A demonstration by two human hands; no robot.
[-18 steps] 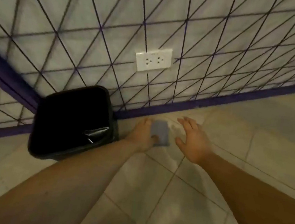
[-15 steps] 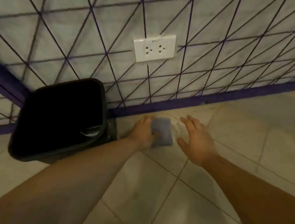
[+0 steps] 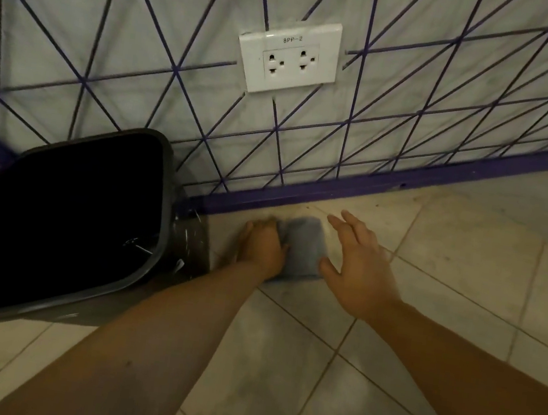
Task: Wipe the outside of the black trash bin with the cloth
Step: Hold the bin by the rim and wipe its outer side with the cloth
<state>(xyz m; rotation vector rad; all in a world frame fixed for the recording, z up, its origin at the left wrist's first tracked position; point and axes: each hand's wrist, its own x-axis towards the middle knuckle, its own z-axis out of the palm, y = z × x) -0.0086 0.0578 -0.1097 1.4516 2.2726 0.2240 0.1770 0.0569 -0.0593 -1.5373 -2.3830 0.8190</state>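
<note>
The black trash bin [image 3: 167, 194] stands on the floor at the left, in the corner against the wall, its opening dark. A folded grey cloth [image 3: 303, 249] lies on the tiled floor to the right of the bin, near the purple skirting. My left hand [image 3: 262, 249] grips the cloth's left edge, fingers curled over it. My right hand [image 3: 358, 269] hovers just right of the cloth with fingers spread and straight, holding nothing. The hands are apart from the bin.
A white double wall socket [image 3: 288, 56] sits on the grey wall with purple line pattern. A purple skirting [image 3: 371, 188] runs along the wall's base. Beige floor tiles [image 3: 313, 384] stretch toward me and to the right.
The view has moved closer to the wall and floor. My left hand keeps its hold on the cloth; my right hand stays spread beside it.
</note>
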